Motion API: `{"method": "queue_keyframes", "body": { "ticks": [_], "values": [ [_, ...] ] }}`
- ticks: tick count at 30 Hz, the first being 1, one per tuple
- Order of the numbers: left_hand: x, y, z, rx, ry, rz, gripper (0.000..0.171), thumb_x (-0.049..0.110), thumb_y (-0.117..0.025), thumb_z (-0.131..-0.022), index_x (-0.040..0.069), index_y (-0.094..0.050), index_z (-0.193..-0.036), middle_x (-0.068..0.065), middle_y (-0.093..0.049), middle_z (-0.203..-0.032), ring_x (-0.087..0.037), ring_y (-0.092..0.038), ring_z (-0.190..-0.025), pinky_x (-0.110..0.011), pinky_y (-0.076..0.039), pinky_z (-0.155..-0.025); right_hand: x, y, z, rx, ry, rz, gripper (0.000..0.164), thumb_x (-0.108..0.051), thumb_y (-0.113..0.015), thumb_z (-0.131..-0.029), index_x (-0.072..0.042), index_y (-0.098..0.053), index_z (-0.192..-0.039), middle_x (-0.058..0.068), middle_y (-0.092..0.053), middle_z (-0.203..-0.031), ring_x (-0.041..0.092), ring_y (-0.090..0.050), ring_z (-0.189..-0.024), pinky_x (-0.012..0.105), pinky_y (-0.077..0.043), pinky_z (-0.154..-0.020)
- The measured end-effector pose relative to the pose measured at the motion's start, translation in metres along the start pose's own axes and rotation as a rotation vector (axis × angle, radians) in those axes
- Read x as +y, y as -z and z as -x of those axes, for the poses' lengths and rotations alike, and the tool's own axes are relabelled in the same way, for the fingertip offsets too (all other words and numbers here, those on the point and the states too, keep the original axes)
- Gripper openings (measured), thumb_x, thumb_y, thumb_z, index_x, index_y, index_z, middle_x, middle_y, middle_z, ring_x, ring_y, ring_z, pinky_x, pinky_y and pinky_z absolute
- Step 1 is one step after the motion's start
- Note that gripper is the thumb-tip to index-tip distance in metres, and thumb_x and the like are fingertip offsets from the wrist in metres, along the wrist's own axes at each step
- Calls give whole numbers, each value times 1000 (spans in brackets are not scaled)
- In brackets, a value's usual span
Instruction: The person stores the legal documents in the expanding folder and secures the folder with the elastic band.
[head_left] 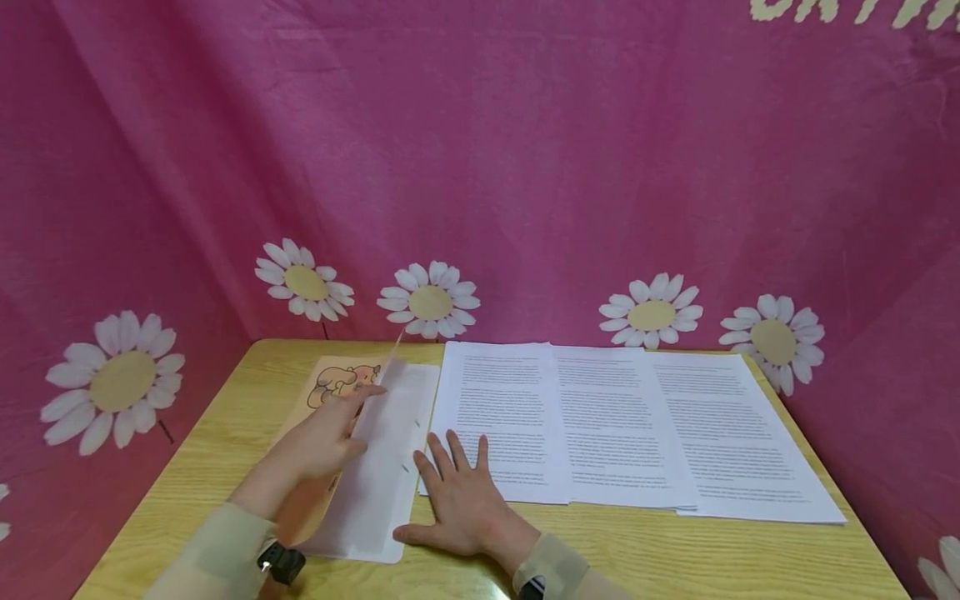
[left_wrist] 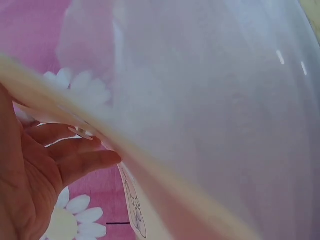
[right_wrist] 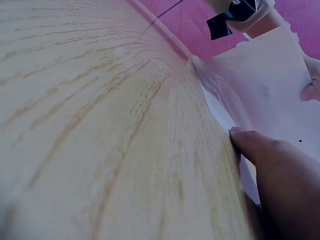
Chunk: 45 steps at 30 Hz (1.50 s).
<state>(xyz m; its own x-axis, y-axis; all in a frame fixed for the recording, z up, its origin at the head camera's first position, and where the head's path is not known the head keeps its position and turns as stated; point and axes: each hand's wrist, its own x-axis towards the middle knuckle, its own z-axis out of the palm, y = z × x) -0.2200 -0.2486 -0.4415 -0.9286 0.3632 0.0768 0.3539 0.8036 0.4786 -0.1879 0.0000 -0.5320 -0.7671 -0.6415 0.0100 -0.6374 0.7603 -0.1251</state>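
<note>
An opened paper folder (head_left: 375, 508) lies at the left of the table, its cover orange with a cartoon drawing (head_left: 337, 385) and its inside whitish. My left hand (head_left: 322, 437) touches the raised cover, index finger stretched along it. In the left wrist view its fingers (left_wrist: 82, 167) lie fairly straight against the cover's outer face; the thumb does not show there. Flat on the table, my right hand (head_left: 461, 504) spreads its fingers beside the folder's right edge. In the right wrist view its thumb (right_wrist: 270, 150) touches the folder's whitish edge (right_wrist: 220, 112).
Three overlapping piles of printed sheets (head_left: 498, 417) lie right of the folder, reaching toward the table's right edge. The wooden table (head_left: 615, 558) stands against a pink curtain (head_left: 525, 183) with daisies. Both wrists wear dark devices (head_left: 281, 562).
</note>
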Motion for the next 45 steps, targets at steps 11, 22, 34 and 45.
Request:
{"method": "queue_keyframes", "body": {
  "ticks": [11, 22, 34, 45],
  "values": [
    [-18, 20, 10, 126, -177, 179, 75, -5, -53, -77, -3, -46, -152, -22, -56, -143, -36, -64, -112, -45, -55, -82, -2, 2, 1, -20, -7, 6, 114, -96, -23, -86, -18, -26, -170, 11, -14, -175, 40, -9, -160, 80, -7, -115],
    [-30, 34, 16, 210, -269, 423, 76, -4, -47, -72, -10, -47, -148, -28, -58, -134, -35, -60, -104, -27, -52, -79, -1, 3, 2, -39, -5, -14, 115, -96, -23, -86, -18, -24, -170, 11, -12, -176, 40, -7, -160, 80, -6, -115],
    [-51, 41, 23, 313, -301, 713, 77, -4, -43, -70, -7, -53, -146, -11, -67, -118, -18, -62, -90, -25, -54, -68, -1, 5, 1, -69, -8, -32, 116, -96, -22, -85, -19, -21, -171, 10, -8, -176, 38, -3, -160, 78, -3, -116],
    [-59, 45, 24, 339, -383, 843, 78, -8, -44, -69, 5, -62, -144, -9, -68, -118, -19, -64, -94, -25, -59, -69, 0, 8, 1, -70, -7, -36, 114, -95, -24, -86, -19, -22, -171, 10, -9, -176, 39, -4, -160, 78, -3, -116]
  ]
}}
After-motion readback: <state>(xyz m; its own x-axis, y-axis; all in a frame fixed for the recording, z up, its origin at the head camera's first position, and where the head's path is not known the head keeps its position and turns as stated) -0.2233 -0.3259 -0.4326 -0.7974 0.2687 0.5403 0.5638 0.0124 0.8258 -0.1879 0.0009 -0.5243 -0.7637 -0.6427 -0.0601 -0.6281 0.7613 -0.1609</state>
